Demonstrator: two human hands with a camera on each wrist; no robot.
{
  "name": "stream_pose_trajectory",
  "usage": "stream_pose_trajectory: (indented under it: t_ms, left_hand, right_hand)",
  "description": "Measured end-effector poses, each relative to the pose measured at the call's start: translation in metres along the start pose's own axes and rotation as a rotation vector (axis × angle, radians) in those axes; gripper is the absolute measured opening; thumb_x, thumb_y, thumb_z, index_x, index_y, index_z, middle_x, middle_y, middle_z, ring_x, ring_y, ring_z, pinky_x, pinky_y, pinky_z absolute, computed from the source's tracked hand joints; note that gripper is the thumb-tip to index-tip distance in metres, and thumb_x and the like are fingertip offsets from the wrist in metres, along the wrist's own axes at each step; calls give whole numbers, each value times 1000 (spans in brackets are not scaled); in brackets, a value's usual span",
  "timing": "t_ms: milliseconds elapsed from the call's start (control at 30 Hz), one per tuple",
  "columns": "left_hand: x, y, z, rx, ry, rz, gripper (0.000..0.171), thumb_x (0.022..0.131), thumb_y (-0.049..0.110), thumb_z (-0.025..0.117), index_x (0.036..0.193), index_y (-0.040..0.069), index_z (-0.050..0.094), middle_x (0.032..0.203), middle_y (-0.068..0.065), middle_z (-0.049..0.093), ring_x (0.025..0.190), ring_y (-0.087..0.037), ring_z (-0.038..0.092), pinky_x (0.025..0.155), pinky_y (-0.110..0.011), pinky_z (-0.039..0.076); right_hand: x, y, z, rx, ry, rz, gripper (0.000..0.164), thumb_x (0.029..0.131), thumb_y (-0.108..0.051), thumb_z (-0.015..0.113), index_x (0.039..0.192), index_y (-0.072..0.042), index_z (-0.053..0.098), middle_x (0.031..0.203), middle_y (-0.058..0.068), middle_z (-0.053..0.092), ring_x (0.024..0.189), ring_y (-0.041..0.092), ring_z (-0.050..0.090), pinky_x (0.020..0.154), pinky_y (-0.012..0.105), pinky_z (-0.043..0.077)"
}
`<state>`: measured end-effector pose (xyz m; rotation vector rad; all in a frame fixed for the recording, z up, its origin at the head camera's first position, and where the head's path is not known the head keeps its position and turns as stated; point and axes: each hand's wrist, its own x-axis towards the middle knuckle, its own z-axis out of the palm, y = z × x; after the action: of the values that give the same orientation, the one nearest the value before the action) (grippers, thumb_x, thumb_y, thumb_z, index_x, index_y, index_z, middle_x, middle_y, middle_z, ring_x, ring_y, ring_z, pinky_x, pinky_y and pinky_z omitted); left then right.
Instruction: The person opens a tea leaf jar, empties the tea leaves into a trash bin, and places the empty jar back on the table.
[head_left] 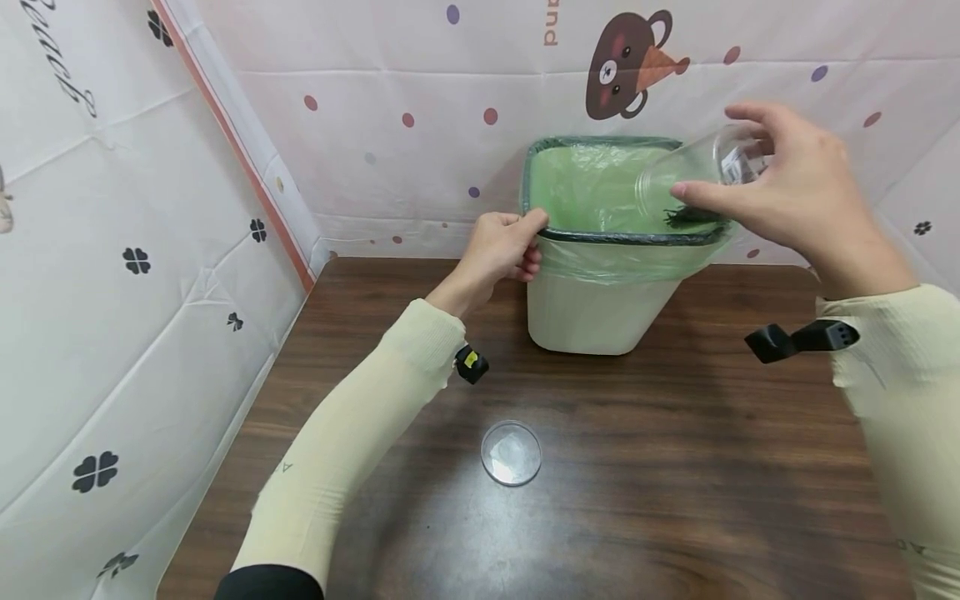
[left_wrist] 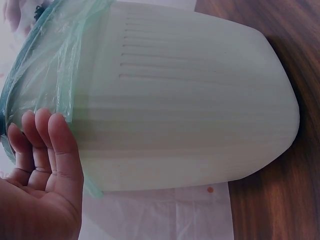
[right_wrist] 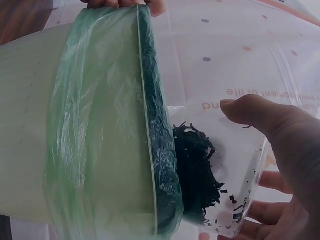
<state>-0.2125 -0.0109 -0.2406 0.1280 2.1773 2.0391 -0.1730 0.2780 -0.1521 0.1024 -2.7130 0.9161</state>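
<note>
A cream trash bin [head_left: 592, 317] stands on the table, lined with a translucent green trash bag [head_left: 600, 183] folded over its rim. My left hand [head_left: 501, 242] grips the near-left corner of that rim, thumb on top and fingers below outside. Over the bin's right side, my right hand [head_left: 798, 187] holds a clear plastic jar [head_left: 701, 162] tilted, its mouth pointing left into the bin. Dark shredded flakes [right_wrist: 197, 175] are bunched toward the jar's mouth, with small bits stuck to its wall. A round clear lid [head_left: 511, 452] lies on the table in front of the bin.
The brown wooden table [head_left: 637, 500] reaches back to a printed sheet [head_left: 390, 158] hung behind the bin. The same kind of sheet covers the left side. Small black cameras sit on both wrists.
</note>
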Motion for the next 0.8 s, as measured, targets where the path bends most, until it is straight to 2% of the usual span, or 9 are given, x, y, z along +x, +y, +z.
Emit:
stream_pose_trajectory:
  t_ms: [100,167,267,400,567,800]
  left_hand:
    - [0,0,0,2,4,4,33,91,26,61,67,3,59,66,-10,60,55,-18,59,58,-37,59]
    - [0,0,0,3,7,4,34,91,27,61,67,3,59,66,-10,60,55,-18,59,58,-37,59]
    - [0,0,0,4,6,1,34,92,27,61,67,3,59,66,-9,60,55,-18,59,60,-38,59]
    - [-1,1,0,7,4,-5,34,92,27,61,68,3,59,66,-9,60,55,-18,59,58,-36,59]
    - [-1,2,0,8,0,-5,34,92,27,60,68,3,58,66,-9,60,55,-18,58,57,-35,58]
    - [-2,2,0,14,3,-2,34,92,27,60,68,3,58,66,-9,60,55,-18,58,58,-37,59]
  right_hand:
    - [1,-2,1,-21,-12,-20,91,78,-48,84,156,-29,40,143,19,52,126,35,46,90,31,37]
    - [2,-4,1,-41,-23,-31,91,79,-48,83,156,-26,40,145,20,51,127,38,45,90,36,37]
    - [4,-6,2,-61,-32,-46,91,80,-49,82,157,-25,39,148,19,48,129,40,43,97,49,38]
    - [7,-7,3,-77,-55,-83,91,82,-48,81,157,-23,38,154,17,42,134,43,40,106,65,31]
    - [10,-6,4,-96,-64,-138,88,83,-45,80,157,-19,39,156,16,39,138,45,36,111,65,26]
    - [11,-7,3,-99,-53,-166,84,85,-43,79,156,-18,41,156,17,39,141,44,34,114,64,24]
